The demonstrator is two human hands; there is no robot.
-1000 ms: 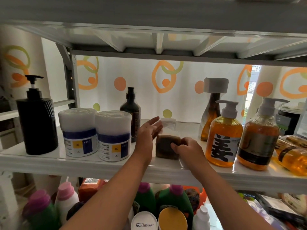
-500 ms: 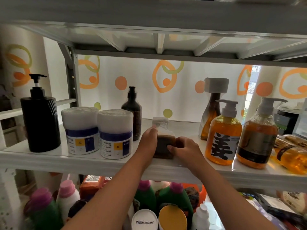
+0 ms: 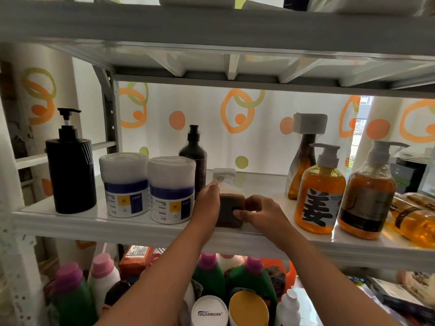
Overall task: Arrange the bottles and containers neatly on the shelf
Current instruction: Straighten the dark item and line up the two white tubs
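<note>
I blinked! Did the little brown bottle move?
Yes. The little brown bottle slid left, closer to the white tub and away from the orange pump bottle.

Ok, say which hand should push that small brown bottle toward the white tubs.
Right, probably. The right hand grips the small brown bottle from its right side, ready to push; the left hand sits between it and the white tubs.
</note>
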